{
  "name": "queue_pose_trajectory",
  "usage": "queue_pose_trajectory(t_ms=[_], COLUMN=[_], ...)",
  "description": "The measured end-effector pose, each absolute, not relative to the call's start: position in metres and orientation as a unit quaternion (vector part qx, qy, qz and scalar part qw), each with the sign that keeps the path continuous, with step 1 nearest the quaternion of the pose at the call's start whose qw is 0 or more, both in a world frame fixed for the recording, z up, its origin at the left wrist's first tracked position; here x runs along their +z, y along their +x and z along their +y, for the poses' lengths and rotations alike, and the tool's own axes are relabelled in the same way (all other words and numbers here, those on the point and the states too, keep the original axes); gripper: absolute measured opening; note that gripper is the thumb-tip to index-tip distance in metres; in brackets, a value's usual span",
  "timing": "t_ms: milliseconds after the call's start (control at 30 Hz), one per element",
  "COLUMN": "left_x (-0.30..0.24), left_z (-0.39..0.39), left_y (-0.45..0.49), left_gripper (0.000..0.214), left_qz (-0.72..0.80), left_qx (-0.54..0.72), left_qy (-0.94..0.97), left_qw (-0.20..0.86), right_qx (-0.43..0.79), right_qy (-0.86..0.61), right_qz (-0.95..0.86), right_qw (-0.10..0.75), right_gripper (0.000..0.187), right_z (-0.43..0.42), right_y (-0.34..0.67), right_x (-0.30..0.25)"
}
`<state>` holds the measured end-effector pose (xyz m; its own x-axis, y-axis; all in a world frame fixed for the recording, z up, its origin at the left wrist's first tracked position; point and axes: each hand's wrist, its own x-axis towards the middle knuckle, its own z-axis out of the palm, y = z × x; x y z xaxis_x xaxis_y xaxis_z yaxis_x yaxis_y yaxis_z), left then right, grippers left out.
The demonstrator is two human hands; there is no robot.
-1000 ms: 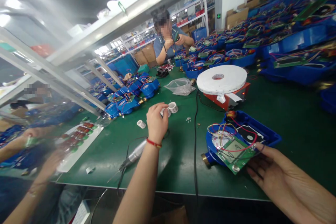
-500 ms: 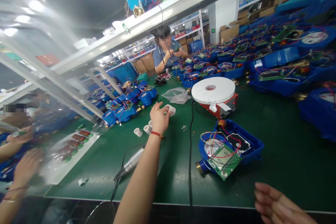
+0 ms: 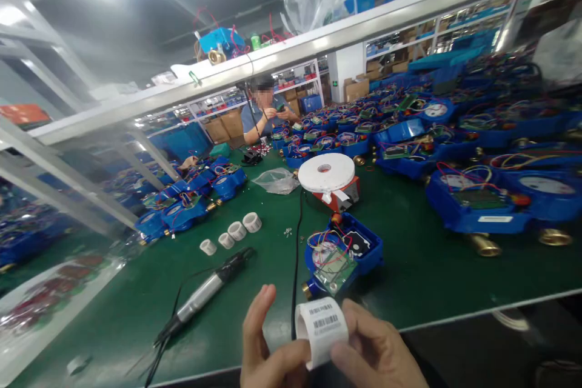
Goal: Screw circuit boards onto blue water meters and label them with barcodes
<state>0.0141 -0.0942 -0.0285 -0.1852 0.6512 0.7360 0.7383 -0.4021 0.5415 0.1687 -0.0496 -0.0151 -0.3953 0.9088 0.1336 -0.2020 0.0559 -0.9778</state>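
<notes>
Two hands are on one thing: I'm holding a small roll of barcode labels (image 3: 321,326) low and close to me, just off the near edge of the green table (image 3: 431,267). My left hand (image 3: 264,348) is cupping the roll from the left with the thumb up along its side; my right hand (image 3: 377,351) is pinching the loose label tail, thumb and forefinger closed on it. Fingers on both hands are clamped on the roll, none spread open.

Landmark: the open blue water meter (image 3: 342,253). The roll is sitting nearer me than the meter, past the table edge. Left of the meter, the electric screwdriver (image 3: 205,290) is lying on its side, cable trailing toward me. Beyond and left of the meter, three more white label rolls (image 3: 231,232) are standing in a row. Just behind the meter is the tape dispenser (image 3: 328,177) with its big white reel. A black cord (image 3: 297,242) is running along the meter's left side toward me.

Risks, as I'm judging them: the roll is hanging over no table, so a slipping pinch would be sending it to the floor and unwinding it. Pulling the tail too hard could be tearing a label mid-barcode or creasing it. Sticky side could be folding onto my thumb. The meter's circuit board (image 3: 334,268) is resting loose and tilted on thin wires (image 3: 325,236); a wrist or sleeve reaching past could be snagging them.
</notes>
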Motion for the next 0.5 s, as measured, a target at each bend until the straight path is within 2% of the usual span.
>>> queue_pose_trajectory(t_ms=[167, 233, 333, 500], left_x=[-0.020, -0.017, -0.014, -0.011], left_z=[-0.091, -0.090, -0.092, -0.096], left_y=[0.030, 0.036, 0.044, 0.047], left_gripper=[0.035, 0.031, 0.022, 0.027], left_qz=[-0.525, -0.519, -0.524, -0.557], left_qx=[-0.556, -0.564, -0.566, -0.532], left_qy=[-0.634, -0.620, -0.608, -0.602], left_qw=[-0.117, -0.171, -0.189, -0.210], right_qx=[0.509, 0.484, 0.463, 0.366], right_qy=[-0.354, -0.357, -0.363, -0.394], right_qz=[-0.622, -0.637, -0.648, -0.655], right_qw=[0.479, 0.482, 0.484, 0.531], right_gripper=[0.028, 0.023, 0.017, 0.008], right_z=[-0.059, -0.063, -0.067, -0.068], right_y=[0.185, 0.189, 0.193, 0.199], right_x=[-0.022, -0.022, -0.022, -0.023])
